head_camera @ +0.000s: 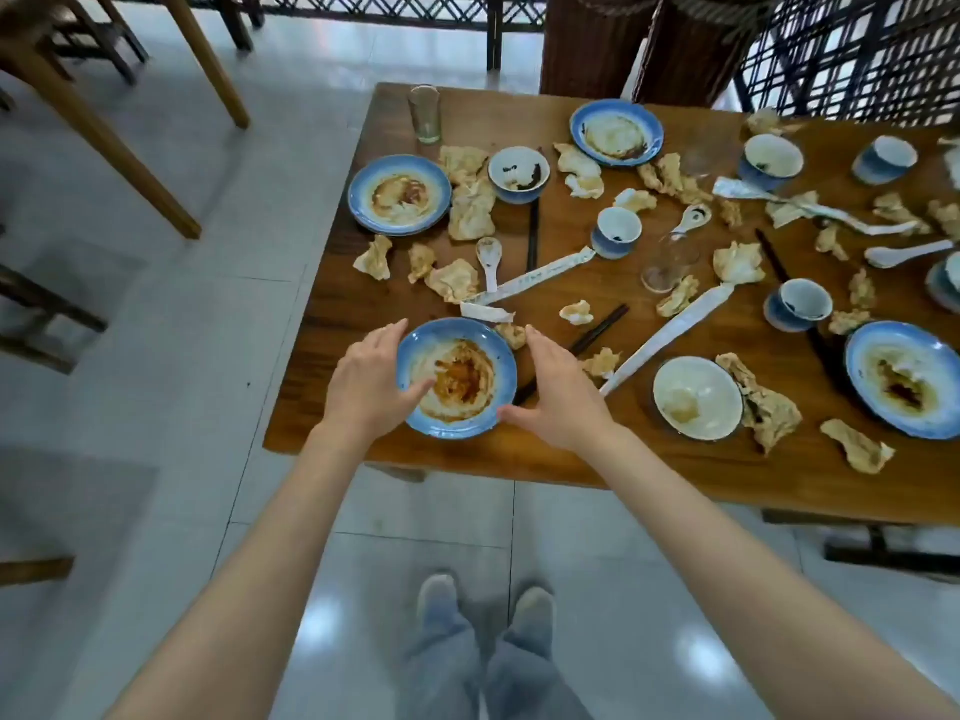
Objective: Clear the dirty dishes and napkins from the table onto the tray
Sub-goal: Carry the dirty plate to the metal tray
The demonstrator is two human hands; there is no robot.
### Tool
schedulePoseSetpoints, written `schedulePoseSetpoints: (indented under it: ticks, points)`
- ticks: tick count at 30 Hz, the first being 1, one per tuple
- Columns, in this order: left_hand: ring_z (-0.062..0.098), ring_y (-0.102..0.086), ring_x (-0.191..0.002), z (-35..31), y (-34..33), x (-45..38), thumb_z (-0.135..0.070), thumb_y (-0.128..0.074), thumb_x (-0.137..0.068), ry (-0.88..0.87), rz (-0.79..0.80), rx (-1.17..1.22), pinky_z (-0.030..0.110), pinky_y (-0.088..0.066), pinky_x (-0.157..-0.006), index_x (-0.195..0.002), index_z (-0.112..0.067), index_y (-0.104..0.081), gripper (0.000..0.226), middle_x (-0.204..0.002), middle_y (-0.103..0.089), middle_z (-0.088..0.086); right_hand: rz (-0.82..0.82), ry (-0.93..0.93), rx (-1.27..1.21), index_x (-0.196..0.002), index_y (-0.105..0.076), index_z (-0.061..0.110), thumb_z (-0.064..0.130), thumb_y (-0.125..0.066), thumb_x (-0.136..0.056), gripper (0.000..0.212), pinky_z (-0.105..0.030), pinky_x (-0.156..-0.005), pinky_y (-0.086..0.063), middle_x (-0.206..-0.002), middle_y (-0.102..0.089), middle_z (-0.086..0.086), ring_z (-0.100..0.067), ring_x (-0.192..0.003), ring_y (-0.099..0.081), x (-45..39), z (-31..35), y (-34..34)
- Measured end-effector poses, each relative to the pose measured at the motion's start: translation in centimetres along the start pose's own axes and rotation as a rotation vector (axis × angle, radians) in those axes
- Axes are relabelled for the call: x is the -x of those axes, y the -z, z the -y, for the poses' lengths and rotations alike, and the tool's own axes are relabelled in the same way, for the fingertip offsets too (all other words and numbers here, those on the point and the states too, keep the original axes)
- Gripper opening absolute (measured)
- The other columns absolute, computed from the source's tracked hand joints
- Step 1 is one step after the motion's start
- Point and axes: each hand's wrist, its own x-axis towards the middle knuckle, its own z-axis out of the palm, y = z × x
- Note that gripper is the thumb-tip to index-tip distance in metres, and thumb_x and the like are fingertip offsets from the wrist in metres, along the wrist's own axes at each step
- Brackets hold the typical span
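A dirty blue plate (457, 376) smeared with brown sauce sits near the front left corner of the wooden table (519, 459). My left hand (363, 387) grips its left rim, thumb lying over the edge onto the plate. My right hand (561, 392) is at the plate's right side, fingers straight and thumb touching the near rim. Two more dirty blue plates (399, 194) (616, 131) lie further back and a third (906, 379) at the right. Crumpled napkins (470, 210) are scattered over the whole table.
A white bowl (697, 397), a small bowl (518, 174), cups (615, 232), an upright glass (425, 114), a tipped glass (667, 265), spoons (489, 257), chopsticks (597, 330) and paper wrappers (540, 275) crowd the table. Chairs stand at the left on the tiled floor.
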Motion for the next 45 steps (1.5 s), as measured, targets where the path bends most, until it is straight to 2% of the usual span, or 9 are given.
schedulePoseSetpoints:
  ticks: [6,11,16,24,27,29,35,41,45]
  points:
    - [0.031,-0.048,-0.119,1.4,-2.0,-1.4,-0.021,-0.048,-0.095,0.166,0.059,-0.06,0.04,-0.044,-0.093,-0.138,-0.008,-0.04,0.046,-0.131,-0.051,0.014,0.002,-0.19,-0.065,-0.146,-0.023,0.013,0.026,-0.063,-0.087,0.072,-0.036,-0.103,-0.037,-0.141,-0.043,-0.008,-0.026,-0.129,-0.04,-1.0,-1.0,-2.6]
    - [0.031,-0.059,-0.091,2.0,-2.8,-2.5,-0.013,-0.044,-0.095,0.169,0.107,-0.129,0.034,-0.042,-0.064,-0.1,-0.006,-0.057,0.016,-0.101,-0.063,0.014,0.032,-0.392,-0.26,-0.138,-0.04,0.012,0.014,-0.056,-0.091,0.049,-0.034,-0.09,-0.047,-0.119,-0.061,-0.008,-0.024,-0.109,-0.056,-2.3,-1.5,-3.7]
    - [0.02,-0.057,-0.078,2.4,-3.6,-2.6,-0.014,-0.049,-0.095,0.196,0.108,-0.042,0.028,-0.043,-0.059,-0.103,-0.01,-0.057,0.013,-0.095,-0.063,0.008,0.041,-0.489,-0.361,-0.126,-0.054,0.013,0.015,-0.06,-0.089,0.038,-0.033,-0.078,-0.055,-0.106,-0.062,-0.003,-0.019,-0.088,-0.063,-2.8,-1.6,-5.0]
    - [0.018,-0.06,-0.095,3.3,-4.1,-3.5,-0.015,-0.056,-0.093,0.277,0.141,0.193,0.032,-0.053,-0.076,-0.126,-0.014,-0.05,0.033,-0.111,-0.063,0.006,-0.007,-0.597,-0.5,-0.097,-0.054,0.022,0.013,-0.07,-0.082,0.024,-0.023,-0.055,-0.055,-0.079,-0.06,0.003,-0.008,-0.059,-0.065,-3.9,-1.8,-5.4]
    - [0.021,-0.059,-0.106,3.8,-4.0,-3.8,-0.013,-0.057,-0.093,0.295,0.156,0.275,0.034,-0.051,-0.083,-0.126,-0.015,-0.051,0.034,-0.118,-0.061,0.006,-0.022,-0.604,-0.543,-0.09,-0.053,0.024,0.011,-0.071,-0.08,0.024,-0.021,-0.053,-0.055,-0.079,-0.061,0.003,-0.009,-0.059,-0.064,-4.0,-1.7,-5.1]
    - [0.021,-0.06,-0.103,3.9,-4.0,-3.9,-0.013,-0.057,-0.092,0.297,0.157,0.319,0.036,-0.054,-0.084,-0.127,-0.015,-0.051,0.036,-0.118,-0.061,0.006,-0.04,-0.61,-0.577,-0.088,-0.054,0.025,0.01,-0.071,-0.08,0.024,-0.018,-0.049,-0.052,-0.08,-0.061,0.003,-0.009,-0.061,-0.063,-4.1,-1.5,-4.8]
    - [0.012,-0.064,-0.075,3.7,-2.7,-5.8,-0.012,-0.059,-0.091,0.257,0.103,0.468,0.019,-0.052,-0.057,-0.126,-0.018,-0.053,0.036,-0.098,-0.061,0.002,-0.123,-0.589,-0.69,-0.093,-0.057,0.022,0.008,-0.07,-0.081,0.023,-0.016,-0.051,-0.052,-0.087,-0.06,0.005,-0.009,-0.076,-0.061,-5.0,-1.1,-2.4]
    - [0.015,-0.066,-0.083,2.6,-0.8,-8.7,-0.011,-0.059,-0.091,0.271,0.066,0.671,0.027,-0.058,-0.067,-0.125,-0.022,-0.056,0.036,-0.102,-0.063,0.003,-0.192,-0.542,-0.794,-0.093,-0.061,0.021,0.007,-0.072,-0.079,0.023,-0.018,-0.053,-0.054,-0.088,-0.064,0.003,-0.01,-0.078,-0.064,-6.9,-1.1,1.4]
    - [0.014,-0.065,-0.086,1.4,-0.4,-10.7,-0.013,-0.059,-0.091,0.274,0.033,0.733,0.026,-0.057,-0.065,-0.123,-0.024,-0.057,0.034,-0.1,-0.064,0.001,-0.175,-0.513,-0.845,-0.094,-0.063,0.016,0.005,-0.071,-0.08,0.02,-0.02,-0.055,-0.055,-0.086,-0.067,-0.002,-0.012,-0.077,-0.067,-8.9,-1.9,4.0]
